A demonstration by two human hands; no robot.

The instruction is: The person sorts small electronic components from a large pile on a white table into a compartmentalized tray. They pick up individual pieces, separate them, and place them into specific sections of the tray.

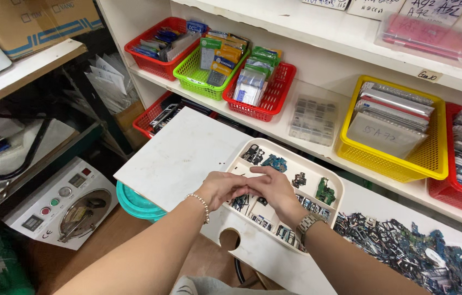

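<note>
A person's two hands met above a white compartment tray (334,184) of small electronic parts. The left hand (221,188), with a bead bracelet, and the right hand (273,188), with a watch, had their fingers curled close together; whether they pinched anything could not be told. A pile of circuit scraps (406,248) lay to the right. On the shelf beyond stood three red baskets (160,63), one green basket (187,74) and one yellow basket (433,158).

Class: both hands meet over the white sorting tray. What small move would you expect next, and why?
Probably lowering the fingers to one compartment of the white tray: the left hand and right hand touch just above it, and the compartments already hold small parts.
</note>
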